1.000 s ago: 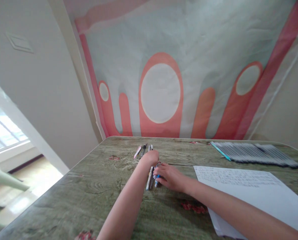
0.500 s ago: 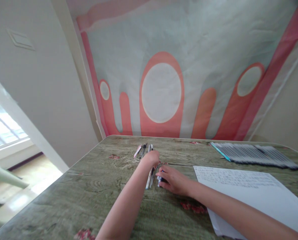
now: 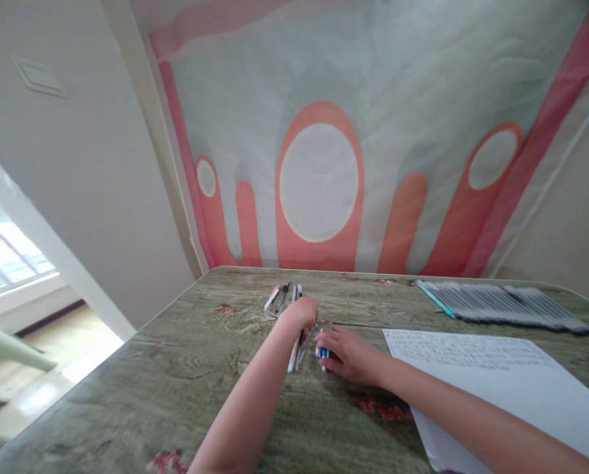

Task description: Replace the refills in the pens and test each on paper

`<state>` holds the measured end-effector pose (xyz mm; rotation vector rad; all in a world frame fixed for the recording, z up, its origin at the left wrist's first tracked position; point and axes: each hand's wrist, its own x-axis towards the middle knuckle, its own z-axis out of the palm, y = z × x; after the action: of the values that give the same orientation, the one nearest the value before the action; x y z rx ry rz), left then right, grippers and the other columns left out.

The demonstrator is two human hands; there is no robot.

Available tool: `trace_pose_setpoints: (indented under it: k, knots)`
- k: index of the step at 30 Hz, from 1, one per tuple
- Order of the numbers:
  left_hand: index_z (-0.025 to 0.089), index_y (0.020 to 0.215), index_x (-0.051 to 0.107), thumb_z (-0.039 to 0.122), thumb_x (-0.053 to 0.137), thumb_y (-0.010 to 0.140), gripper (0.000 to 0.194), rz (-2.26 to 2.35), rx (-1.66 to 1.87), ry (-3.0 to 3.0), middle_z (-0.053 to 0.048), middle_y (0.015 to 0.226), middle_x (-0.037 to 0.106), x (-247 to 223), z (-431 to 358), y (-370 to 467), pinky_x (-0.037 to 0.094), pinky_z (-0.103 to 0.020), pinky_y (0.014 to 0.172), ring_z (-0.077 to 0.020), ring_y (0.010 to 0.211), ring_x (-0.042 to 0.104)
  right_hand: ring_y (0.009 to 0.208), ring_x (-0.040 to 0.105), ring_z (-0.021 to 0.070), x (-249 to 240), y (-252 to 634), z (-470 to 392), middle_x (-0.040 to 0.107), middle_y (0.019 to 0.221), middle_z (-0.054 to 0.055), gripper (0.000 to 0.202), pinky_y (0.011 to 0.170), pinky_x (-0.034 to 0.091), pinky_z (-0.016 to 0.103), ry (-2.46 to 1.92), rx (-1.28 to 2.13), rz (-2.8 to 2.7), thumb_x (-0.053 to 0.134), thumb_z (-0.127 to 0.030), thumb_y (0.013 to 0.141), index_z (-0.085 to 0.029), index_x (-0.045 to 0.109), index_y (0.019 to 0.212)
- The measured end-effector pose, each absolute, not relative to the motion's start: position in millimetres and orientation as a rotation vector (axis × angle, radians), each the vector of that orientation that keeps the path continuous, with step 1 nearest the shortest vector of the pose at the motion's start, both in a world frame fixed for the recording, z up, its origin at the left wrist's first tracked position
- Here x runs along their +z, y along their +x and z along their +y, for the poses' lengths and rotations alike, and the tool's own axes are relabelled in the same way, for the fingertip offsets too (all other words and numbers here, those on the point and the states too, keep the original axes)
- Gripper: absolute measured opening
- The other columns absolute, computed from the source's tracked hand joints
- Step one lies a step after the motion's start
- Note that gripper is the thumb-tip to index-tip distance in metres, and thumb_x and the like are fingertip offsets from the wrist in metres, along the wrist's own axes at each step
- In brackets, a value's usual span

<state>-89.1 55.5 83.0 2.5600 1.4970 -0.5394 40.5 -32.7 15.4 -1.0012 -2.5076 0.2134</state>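
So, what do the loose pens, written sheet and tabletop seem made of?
The loose pens are probably plastic, given slim, smooth barrels. The written sheet looks like matte paper: thin and white. The tabletop shows dull woodgrain; real wood or printed covering is unclear.

A hand could pass along the worktop [image 3: 141,388] left of the left forearm [image 3: 252,395], but loose pens [image 3: 292,361] crowd the narrow gap between left hand [image 3: 306,312] and right hand [image 3: 348,355], and the right forearm [image 3: 452,408] crosses the written sheet [image 3: 472,352].
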Motion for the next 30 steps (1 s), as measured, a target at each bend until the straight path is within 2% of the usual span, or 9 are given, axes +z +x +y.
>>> trace_pose_setpoints:
  k: [9, 18, 25, 30]
  knots:
    - [0.016, 0.091, 0.068, 0.009, 0.068, 0.056, 0.035, 1.536, -0.524, 2.558, -0.009, 0.094, 0.068, 79.3, 58.0, -92.4, 0.048, -0.021, 0.072, -0.0199, 0.087, 0.062, 0.092, 0.050, 0.0180, 7.5, 43.0, -35.6, 0.053, 0.104, 0.008, 0.024, 0.080, 0.041, 0.032, -0.955, 0.164, -2.470, 0.050, -0.033, 0.083, -0.021, 0.056, 0.103]
    - [0.014, 0.089, 0.069, 0.015, 0.071, 0.054, 0.035, 1.501, -0.543, 2.562, -0.011, 0.090, 0.069, 66.5, 61.2, -85.6, 0.050, -0.022, 0.068, -0.0213, 0.080, 0.064, 0.095, 0.050, 0.0185, 7.6, 55.6, -35.9, 0.055, 0.102, 0.007, 0.017, 0.082, 0.041, 0.032, -1.030, 0.198, -2.412, 0.050, -0.028, 0.082, -0.019, 0.056, 0.096]
    - [0.014, 0.088, 0.069, 0.015, 0.070, 0.055, 0.033, 1.500, -0.513, 2.591, -0.011, 0.091, 0.069, 61.5, 63.5, -84.2, 0.049, -0.023, 0.071, -0.0223, 0.084, 0.063, 0.094, 0.050, 0.0180, 8.6, 57.7, -36.3, 0.057, 0.101, 0.007, 0.018, 0.083, 0.041, 0.033, -1.027, 0.224, -2.384, 0.051, -0.024, 0.081, -0.019, 0.055, 0.097]
    - [0.016, 0.091, 0.068, 0.013, 0.068, 0.057, 0.034, 1.480, -0.487, 2.600, -0.009, 0.092, 0.068, 64.9, 58.3, -81.3, 0.048, -0.023, 0.074, -0.0208, 0.087, 0.063, 0.096, 0.050, 0.0185, 7.6, 58.5, -36.0, 0.057, 0.105, 0.007, 0.025, 0.084, 0.041, 0.033, -1.031, 0.268, -2.330, 0.050, -0.026, 0.082, -0.020, 0.052, 0.106]
